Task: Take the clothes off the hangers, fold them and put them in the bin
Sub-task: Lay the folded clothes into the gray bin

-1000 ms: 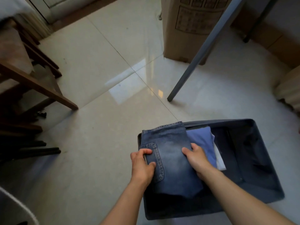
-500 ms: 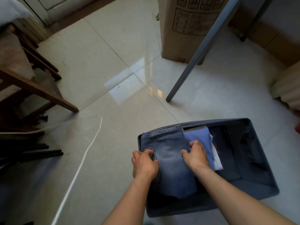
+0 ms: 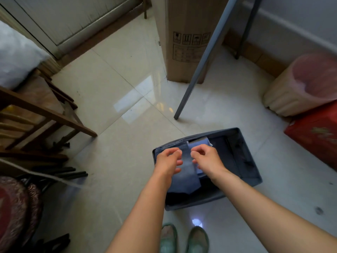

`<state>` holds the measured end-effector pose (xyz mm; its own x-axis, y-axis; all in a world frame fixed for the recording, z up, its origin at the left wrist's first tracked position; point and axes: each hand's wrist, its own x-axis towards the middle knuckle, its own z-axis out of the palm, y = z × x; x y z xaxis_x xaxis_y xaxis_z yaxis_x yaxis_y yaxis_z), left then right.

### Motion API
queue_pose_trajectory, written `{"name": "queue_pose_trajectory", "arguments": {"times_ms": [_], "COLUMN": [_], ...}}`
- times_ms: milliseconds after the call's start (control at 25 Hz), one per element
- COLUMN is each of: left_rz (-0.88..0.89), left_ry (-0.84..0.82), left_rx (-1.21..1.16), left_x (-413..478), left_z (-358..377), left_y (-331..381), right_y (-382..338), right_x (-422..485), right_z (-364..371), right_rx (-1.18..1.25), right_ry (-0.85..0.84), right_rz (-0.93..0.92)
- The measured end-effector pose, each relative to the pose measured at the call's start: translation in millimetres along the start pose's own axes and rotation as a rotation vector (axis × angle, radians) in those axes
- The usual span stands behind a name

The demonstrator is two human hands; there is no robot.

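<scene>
— What is taking up most of the view?

— A pale tiled floor [image 3: 113,84] is spreading across it, shining where light is falling on it. A tall cardboard box [image 3: 184,39] is standing at the far side. A wooden chair [image 3: 45,114] is sitting at the left edge.

— And the bin?

— The dark grey bin [image 3: 200,199] is sitting on the floor right in front of the person. A beige pail [image 3: 284,95] lined in pink and a red box [image 3: 315,137] are standing well apart from it on the right. A grey pole [image 3: 198,66] is slanting down to the floor between the cardboard box and the bin.

— Where are the clothes lying?

— Folded jeans [image 3: 186,172] are lying inside the bin at its left end, with the waistband up against the far wall. A folded blue garment [image 3: 199,143] is lying just beside them to the right, and the right hand is hiding most of it.

— What are the hands doing?

— Both are hanging over the jeans, close together. The left hand [image 3: 168,161] is hovering with its fingers loosely curled, gripping nothing. The right hand [image 3: 206,158] is doing the same, with nothing between its fingers. Whether any fingertip is touching the cloth, I cannot tell.

— Anything smaller?

— Two green shoes [image 3: 168,238] are showing at the bottom edge, near the bin's near wall.
</scene>
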<state>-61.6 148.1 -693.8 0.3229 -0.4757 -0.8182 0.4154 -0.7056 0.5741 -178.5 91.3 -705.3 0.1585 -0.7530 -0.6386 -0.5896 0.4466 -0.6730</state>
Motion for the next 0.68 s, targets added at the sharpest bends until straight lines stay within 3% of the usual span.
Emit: {"name": "queue_pose_trajectory", "arguments": {"times_ms": [240, 680], "left_rz": [0.056, 0.257], "left_ry": [-0.031, -0.27], "left_rx": [-0.052, -0.074], "left_x": [-115, -305], "left_z": [6, 45], "left_y": [49, 145], "right_y": [-63, -157], "right_x": [-99, -273], "right_z": [-64, -179], "right_rx": [0.229, 0.501], "right_ry": [-0.028, 0.157], "right_rz": [-0.02, -0.174]}}
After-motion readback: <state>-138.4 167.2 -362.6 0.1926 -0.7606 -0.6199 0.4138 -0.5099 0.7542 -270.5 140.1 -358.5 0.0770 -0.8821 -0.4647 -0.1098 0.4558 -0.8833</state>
